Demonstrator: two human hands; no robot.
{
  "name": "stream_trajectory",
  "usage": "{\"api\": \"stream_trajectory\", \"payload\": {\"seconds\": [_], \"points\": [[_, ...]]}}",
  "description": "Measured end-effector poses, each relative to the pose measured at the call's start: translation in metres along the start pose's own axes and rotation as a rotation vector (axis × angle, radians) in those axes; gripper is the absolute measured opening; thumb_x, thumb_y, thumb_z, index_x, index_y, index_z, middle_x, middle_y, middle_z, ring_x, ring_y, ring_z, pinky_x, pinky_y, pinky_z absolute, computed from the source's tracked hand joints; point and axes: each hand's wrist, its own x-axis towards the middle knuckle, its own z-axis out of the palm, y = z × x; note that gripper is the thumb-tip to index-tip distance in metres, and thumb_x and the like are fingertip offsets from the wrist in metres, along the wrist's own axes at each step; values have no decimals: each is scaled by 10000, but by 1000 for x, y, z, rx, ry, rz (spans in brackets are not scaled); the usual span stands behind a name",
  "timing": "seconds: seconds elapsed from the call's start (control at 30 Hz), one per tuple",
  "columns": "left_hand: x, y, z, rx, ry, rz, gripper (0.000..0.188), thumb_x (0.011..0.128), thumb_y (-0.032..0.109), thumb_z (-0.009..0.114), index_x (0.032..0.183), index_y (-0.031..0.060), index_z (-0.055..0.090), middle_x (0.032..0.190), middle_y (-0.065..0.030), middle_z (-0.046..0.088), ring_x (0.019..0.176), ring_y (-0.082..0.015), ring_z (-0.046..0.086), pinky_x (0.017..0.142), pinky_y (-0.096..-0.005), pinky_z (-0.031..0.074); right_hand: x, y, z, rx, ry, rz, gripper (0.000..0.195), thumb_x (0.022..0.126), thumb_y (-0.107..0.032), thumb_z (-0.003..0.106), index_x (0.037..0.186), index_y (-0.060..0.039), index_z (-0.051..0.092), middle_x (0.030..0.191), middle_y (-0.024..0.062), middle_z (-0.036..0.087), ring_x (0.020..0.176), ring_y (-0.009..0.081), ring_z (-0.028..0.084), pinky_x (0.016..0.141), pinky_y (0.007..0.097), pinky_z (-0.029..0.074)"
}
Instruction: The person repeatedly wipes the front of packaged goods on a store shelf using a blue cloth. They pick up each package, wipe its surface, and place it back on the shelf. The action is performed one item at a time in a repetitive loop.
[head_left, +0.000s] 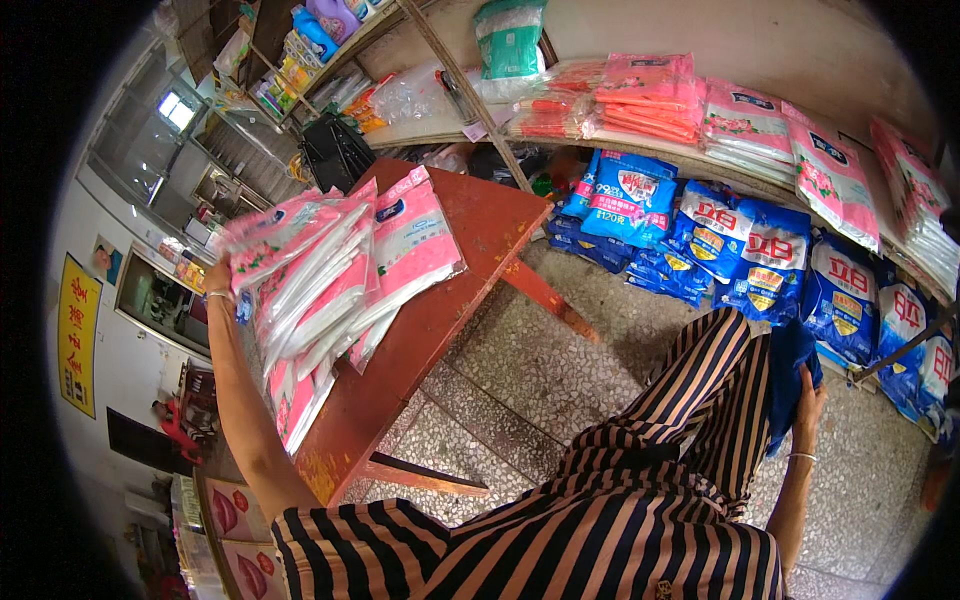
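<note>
My left hand (219, 276) grips the far-left end of a pink-and-white plastic packet (262, 232) with printed flowers. That packet tops a leaning pile of similar flat packets (322, 300) on a worn red wooden table (420, 352). One more pink packet (414, 240) lies to the right of the pile, partly beneath it. Down at my right side, my right hand (810, 394) holds a dark blue cloth (787, 375) beside my striped trousers. Its fingers are partly hidden by the cloth.
A long shelf (555, 133) along the wall carries pink packets (649, 97) and a green bag (510, 37). Below stand blue detergent bags (769, 251) on the speckled floor (517, 382). Table legs (551, 296) jut toward me. A person in red (176, 427) is far left.
</note>
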Motion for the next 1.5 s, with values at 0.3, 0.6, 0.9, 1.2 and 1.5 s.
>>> {"api": "stream_trajectory", "payload": {"seconds": [0.3, 0.6, 0.9, 1.2, 1.5], "points": [[33, 8, 1, 1609, 156, 760, 364, 767, 403, 584, 958, 93, 589, 928, -141, 620, 802, -313, 620, 676, -416, 493, -3, -3, -19, -96, 22, -60, 298, 783, -240, 602, 909, 30, 619, 843, 50, 610, 740, 122, 528, 684, 282, 434], [-264, 170, 285, 245, -911, 1124, 268, 779, 269, 628, 934, 52, 611, 649, -93, 609, 540, -159, 565, 515, -294, 449, -36, -111, -61, 963, -168, -236, 475, 772, -202, 576, 1181, 4, 452, 1109, 148, 547, 955, 214, 566, 844, 340, 468], [-568, 200, 492, -133, -1960, 153, 601, 825, 478, 525, 1136, -34, 481, 1038, -173, 589, 960, -237, 576, 809, -349, 471, -48, -74, -63, 958, -61, -51, 463, 785, -199, 559, 1191, -5, 451, 1166, 147, 496, 1021, 224, 513, 890, 365, 410], [-702, 190, 611, -623, -1857, -523, 396, 795, 233, 640, 1119, 75, 473, 1053, -134, 563, 946, -298, 577, 818, -455, 464, -98, -59, -78, 814, 17, -23, 452, 798, -195, 543, 1201, -13, 449, 1223, 146, 445, 1087, 235, 460, 936, 391, 351], [-615, 107, 432, -537, -2106, -259, 287, 786, 25, 574, 1066, 19, 513, 894, -51, 599, 701, -117, 568, 558, -222, 474, -114, -83, -126, 722, 113, -272, 442, 811, -192, 526, 1211, -22, 448, 1279, 145, 394, 1154, 245, 407, 982, 416, 293]]}}
